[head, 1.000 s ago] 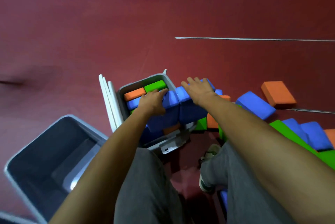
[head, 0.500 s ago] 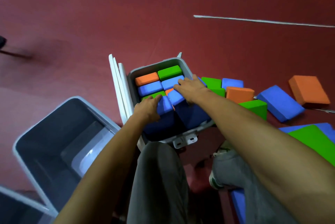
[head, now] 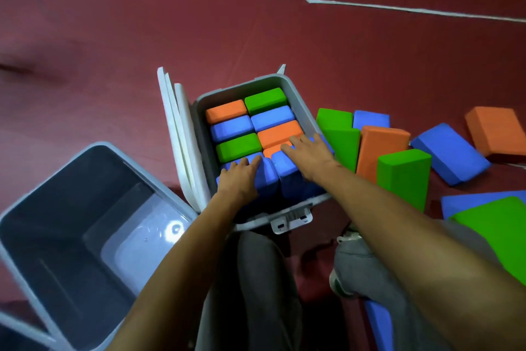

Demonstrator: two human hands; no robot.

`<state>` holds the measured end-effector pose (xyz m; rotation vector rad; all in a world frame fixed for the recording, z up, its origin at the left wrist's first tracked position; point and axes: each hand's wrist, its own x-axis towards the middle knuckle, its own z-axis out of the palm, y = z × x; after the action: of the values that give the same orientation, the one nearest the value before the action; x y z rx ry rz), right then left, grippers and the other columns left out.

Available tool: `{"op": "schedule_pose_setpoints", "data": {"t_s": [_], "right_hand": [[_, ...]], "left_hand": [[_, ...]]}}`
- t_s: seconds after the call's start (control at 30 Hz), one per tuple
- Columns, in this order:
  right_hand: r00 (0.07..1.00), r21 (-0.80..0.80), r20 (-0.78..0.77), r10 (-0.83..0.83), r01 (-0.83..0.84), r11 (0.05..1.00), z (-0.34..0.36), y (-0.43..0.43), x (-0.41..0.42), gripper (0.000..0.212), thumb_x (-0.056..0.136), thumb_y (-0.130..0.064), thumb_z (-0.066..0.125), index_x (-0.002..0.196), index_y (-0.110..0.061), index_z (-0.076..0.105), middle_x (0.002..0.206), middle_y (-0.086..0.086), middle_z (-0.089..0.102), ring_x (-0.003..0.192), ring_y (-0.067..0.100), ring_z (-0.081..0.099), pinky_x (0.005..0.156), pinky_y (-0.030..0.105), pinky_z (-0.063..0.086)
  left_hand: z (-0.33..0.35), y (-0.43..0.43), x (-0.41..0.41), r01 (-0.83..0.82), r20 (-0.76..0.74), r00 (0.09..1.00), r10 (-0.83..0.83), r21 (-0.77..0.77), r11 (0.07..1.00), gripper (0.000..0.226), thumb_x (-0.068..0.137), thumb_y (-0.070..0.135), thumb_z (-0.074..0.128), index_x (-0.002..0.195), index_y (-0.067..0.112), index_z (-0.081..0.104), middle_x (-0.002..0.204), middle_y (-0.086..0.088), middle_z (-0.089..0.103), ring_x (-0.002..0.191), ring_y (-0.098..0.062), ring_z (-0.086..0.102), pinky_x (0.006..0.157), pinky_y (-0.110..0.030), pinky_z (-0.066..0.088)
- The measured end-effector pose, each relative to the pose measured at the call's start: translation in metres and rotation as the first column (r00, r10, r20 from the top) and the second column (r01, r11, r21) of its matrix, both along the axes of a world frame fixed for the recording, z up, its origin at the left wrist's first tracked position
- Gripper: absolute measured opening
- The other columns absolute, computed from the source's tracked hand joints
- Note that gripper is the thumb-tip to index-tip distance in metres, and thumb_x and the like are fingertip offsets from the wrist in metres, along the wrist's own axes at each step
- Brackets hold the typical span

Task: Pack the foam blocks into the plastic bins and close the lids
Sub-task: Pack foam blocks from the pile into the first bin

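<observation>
Your foam blocks (head: 226,111) looked matt and faintly grained, while the grey plastic bin (head: 202,134) around them was smooth with a dull sheen. The second bin (head: 37,237) at your left showed a glossy, light-catching bottom, and your trousers (head: 256,279) were soft grey cloth over the matt red floor (head: 113,23).

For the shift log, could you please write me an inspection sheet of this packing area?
Surface: dark red floor, one white line across it.
Job's things: grey bin nearly full; two blue blocks stand higher at its near end; empty bin to its left; lids upright between them; loose blocks on the right.
Clutter: nothing seen.
Hands: left hand and right hand each press flat fingers on a blue block.
Cables: nothing seen.
Surroundings: person's legs, a shoe.
</observation>
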<state>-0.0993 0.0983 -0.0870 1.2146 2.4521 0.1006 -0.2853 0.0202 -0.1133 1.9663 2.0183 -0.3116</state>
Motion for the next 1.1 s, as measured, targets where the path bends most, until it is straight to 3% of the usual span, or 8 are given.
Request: {"op": "schedule_pose_setpoints", "data": {"t_s": [0.23,0.37,0.5,0.6,0.67,0.77,0.93,1.1], "right_hand": [[1.000,-0.018,0.012,-0.015,0.015,1.000,-0.064,0.014,0.004,0.084,0.076,-0.007,0.075,0.146,-0.017,0.031,0.138,0.009,0.042,0.126,0.033,0.044,0.102,0.050,0.036],[0.998,-0.013,0.034,0.046,-0.046,0.999,-0.097,0.027,0.005,0.086,0.076,-0.012,0.077,0.148,-0.015,0.030,0.139,0.009,0.042,0.125,0.032,0.045,0.102,0.048,0.037],[0.986,-0.094,0.143,0.087,-0.074,0.993,-0.116,0.042,0.003,0.127,0.073,-0.043,0.085,0.159,-0.012,-0.003,0.164,0.015,0.005,0.150,0.038,0.012,0.117,0.061,0.016],[0.985,-0.164,0.160,0.066,-0.039,0.986,-0.129,0.051,-0.001,0.152,0.061,-0.056,0.088,0.156,-0.012,-0.022,0.164,0.020,-0.018,0.151,0.044,-0.010,0.115,0.072,0.006],[0.989,-0.174,0.136,0.065,-0.041,0.984,-0.135,0.054,-0.002,0.158,0.056,-0.058,0.088,0.154,-0.011,-0.026,0.161,0.025,-0.022,0.150,0.047,-0.013,0.112,0.075,0.006],[0.997,-0.191,0.069,0.028,-0.014,0.981,-0.142,0.051,0.001,0.161,0.053,-0.060,0.089,0.153,-0.012,-0.028,0.160,0.025,-0.026,0.148,0.049,-0.016,0.111,0.077,0.006],[0.999,-0.170,0.042,-0.018,0.025,0.985,-0.150,0.050,0.002,0.162,0.055,-0.060,0.089,0.150,-0.017,-0.035,0.160,0.019,-0.031,0.149,0.044,-0.021,0.113,0.073,0.001],[0.992,-0.136,0.125,0.031,-0.014,0.991,-0.145,0.056,-0.005,0.155,0.061,-0.061,0.086,0.152,-0.011,-0.029,0.162,0.025,-0.017,0.150,0.048,-0.008,0.115,0.070,0.012]], "left_hand": [[-0.053,0.022,-0.001,0.085,-0.059,0.995,-0.084,0.015,0.996,0.089,0.077,0.030,0.073,0.151,0.027,0.025,0.135,-0.005,0.050,0.123,-0.032,0.048,0.094,-0.048,0.041],[-0.087,0.032,-0.008,0.202,-0.153,0.970,-0.191,0.061,0.977,0.096,0.073,0.049,0.074,0.153,0.030,0.026,0.155,-0.001,0.034,0.143,-0.031,0.030,0.117,-0.054,0.020],[-0.115,0.028,-0.021,0.156,-0.154,0.978,-0.141,0.093,0.983,0.114,0.061,0.073,0.076,0.155,0.048,0.017,0.167,-0.008,0.008,0.149,-0.048,0.010,0.115,-0.067,0.012],[-0.130,0.027,-0.019,0.084,-0.155,0.985,-0.081,0.013,0.996,0.119,0.065,0.078,0.069,0.153,0.052,-0.008,0.164,-0.021,-0.008,0.145,-0.059,0.000,0.111,-0.071,0.017],[-0.139,0.022,-0.019,0.057,-0.138,0.989,-0.051,0.037,0.998,0.125,0.063,0.076,0.071,0.156,0.045,-0.006,0.163,-0.026,-0.006,0.143,-0.061,0.003,0.108,-0.073,0.022],[-0.151,0.018,-0.019,0.030,-0.127,0.992,-0.018,0.099,0.995,0.129,0.060,0.076,0.071,0.160,0.028,0.006,0.163,-0.028,0.005,0.142,-0.062,0.007,0.106,-0.074,0.022],[-0.147,0.027,-0.005,0.000,-0.214,0.977,0.000,0.000,1.000,0.128,0.072,0.084,0.052,0.151,0.024,-0.030,0.160,-0.028,-0.021,0.143,-0.061,-0.011,0.114,-0.070,0.011],[-0.149,0.026,-0.005,0.000,-0.209,0.978,0.000,0.000,1.000,0.129,0.071,0.086,0.050,0.150,0.025,-0.032,0.159,-0.028,-0.023,0.142,-0.061,-0.012,0.114,-0.070,0.009]]}}
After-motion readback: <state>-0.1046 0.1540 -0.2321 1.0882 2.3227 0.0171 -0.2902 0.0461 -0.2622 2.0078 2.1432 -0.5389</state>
